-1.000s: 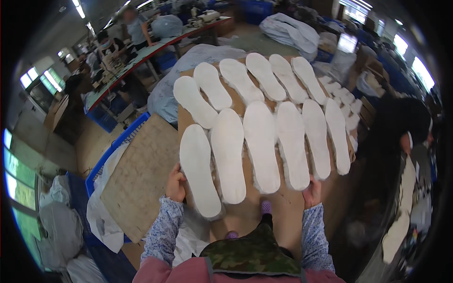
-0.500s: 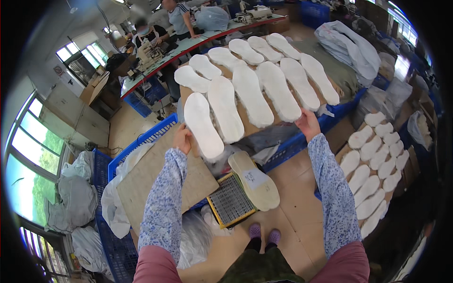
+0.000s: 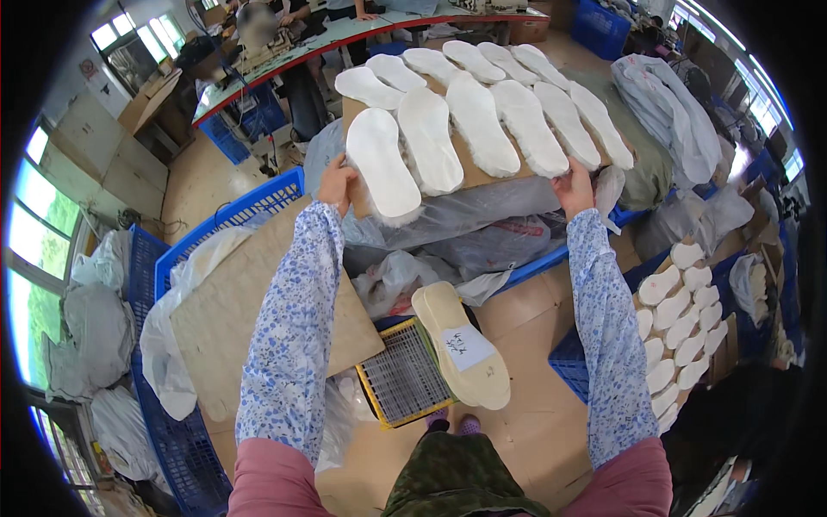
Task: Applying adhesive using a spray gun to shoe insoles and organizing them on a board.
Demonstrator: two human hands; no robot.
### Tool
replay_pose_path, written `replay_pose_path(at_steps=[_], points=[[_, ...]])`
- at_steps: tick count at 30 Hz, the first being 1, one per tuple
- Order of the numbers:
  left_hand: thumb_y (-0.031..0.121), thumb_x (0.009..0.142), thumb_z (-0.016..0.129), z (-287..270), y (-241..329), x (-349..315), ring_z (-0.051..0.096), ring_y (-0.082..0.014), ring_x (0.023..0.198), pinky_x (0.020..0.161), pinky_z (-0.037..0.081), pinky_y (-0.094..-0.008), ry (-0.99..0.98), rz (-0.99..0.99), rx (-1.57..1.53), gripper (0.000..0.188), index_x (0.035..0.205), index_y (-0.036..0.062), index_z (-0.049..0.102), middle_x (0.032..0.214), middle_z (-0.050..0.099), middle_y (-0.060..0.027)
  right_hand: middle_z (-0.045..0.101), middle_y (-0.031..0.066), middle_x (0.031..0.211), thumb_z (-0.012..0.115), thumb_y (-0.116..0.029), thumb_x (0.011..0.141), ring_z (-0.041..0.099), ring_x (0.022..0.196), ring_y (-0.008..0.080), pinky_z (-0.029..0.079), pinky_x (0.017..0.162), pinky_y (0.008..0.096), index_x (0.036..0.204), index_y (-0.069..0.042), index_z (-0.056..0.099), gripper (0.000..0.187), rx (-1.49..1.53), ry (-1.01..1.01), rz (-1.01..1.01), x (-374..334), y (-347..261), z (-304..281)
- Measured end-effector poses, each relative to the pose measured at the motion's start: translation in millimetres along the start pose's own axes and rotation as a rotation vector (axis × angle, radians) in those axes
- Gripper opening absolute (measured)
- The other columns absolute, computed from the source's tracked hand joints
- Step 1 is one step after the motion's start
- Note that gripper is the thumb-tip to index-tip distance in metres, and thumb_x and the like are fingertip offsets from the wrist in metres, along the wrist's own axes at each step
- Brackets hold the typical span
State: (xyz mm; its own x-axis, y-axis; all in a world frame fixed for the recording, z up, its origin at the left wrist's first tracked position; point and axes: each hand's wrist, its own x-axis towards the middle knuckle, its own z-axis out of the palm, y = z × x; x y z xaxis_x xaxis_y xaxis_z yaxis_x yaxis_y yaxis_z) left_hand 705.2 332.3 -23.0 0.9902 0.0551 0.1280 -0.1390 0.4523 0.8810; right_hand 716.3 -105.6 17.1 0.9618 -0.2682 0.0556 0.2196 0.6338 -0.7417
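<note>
Between my two hands is a brown cardboard sheet (image 3: 472,176) carrying white, fleecy-edged shoe insoles (image 3: 383,164), laid side by side in two rows. My left hand (image 3: 337,183) is closed on the sheet's near left edge, beside the nearest insole. At its near right edge, the fingers of my right hand (image 3: 575,186) are closed too, partly hidden by the sheet and insoles. Under the sheet lie grey plastic bags (image 3: 482,211); whether it rests fully on them I cannot tell.
A yellow-rimmed crate (image 3: 405,370) stands before me, with cream insoles (image 3: 448,314) and a paper label on it. At left, a beige board (image 3: 267,302) lies over a blue crate (image 3: 289,185). Another insole-covered sheet (image 3: 668,293) is at right. People sit behind a long red-edged table (image 3: 362,34).
The cardboard sheet and its insoles have moved forward, away from me, over the plastic bags, both hands still holding it. My view has tilted, showing more of the bags beneath.
</note>
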Motion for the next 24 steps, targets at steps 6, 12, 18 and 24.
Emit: replay_pose_path(at_steps=[6,12,18,24], points=[[0.033,0.093,0.044,-34,-45,-93,0.053,-0.0283,0.114,0.098,0.043,-0.0416,0.143,-0.049,-0.084,0.062,0.145,0.0049,0.025,0.131,0.049,-0.0175,0.062,0.0056,0.104,0.053,-0.019,0.089,0.060,0.095,0.0208,0.049,0.080,0.0349,0.106,-0.004,0.055,0.023,0.021,-0.079,-0.003,-17,7,-1],[0.036,0.093,0.044,-131,-124,-276,0.055,-0.0286,0.107,0.094,0.045,-0.0408,0.391,-0.242,-0.098,0.057,0.139,0.0048,0.035,0.128,0.051,-0.0161,0.057,0.0075,0.109,0.054,-0.019,0.088,0.057,0.097,0.0236,0.048,0.085,0.0380,0.106,-0.003,0.055,0.023,0.076,-0.139,0.054,-20,9,-17],[0.014,0.087,0.051,-170,-149,-452,0.058,-0.0286,0.097,0.086,0.050,-0.0397,0.933,-0.388,-0.284,0.051,0.135,0.0035,0.039,0.116,0.055,-0.0158,0.058,0.0121,0.120,0.050,-0.017,0.088,0.054,0.114,0.0256,0.049,0.087,0.0353,0.121,0.000,0.052,0.037,0.204,-0.216,0.132,-43,25,-49],[0.017,0.089,0.053,-128,-160,-596,0.060,-0.0266,0.091,0.083,0.051,-0.0394,1.196,-0.310,-0.448,0.029,0.113,0.0009,0.052,0.098,0.061,-0.0116,0.053,0.0151,0.131,0.044,-0.024,0.093,0.055,0.115,0.0251,0.047,0.093,0.0348,0.132,-0.001,0.045,0.046,0.141,-0.411,0.823,-182,161,-54]])
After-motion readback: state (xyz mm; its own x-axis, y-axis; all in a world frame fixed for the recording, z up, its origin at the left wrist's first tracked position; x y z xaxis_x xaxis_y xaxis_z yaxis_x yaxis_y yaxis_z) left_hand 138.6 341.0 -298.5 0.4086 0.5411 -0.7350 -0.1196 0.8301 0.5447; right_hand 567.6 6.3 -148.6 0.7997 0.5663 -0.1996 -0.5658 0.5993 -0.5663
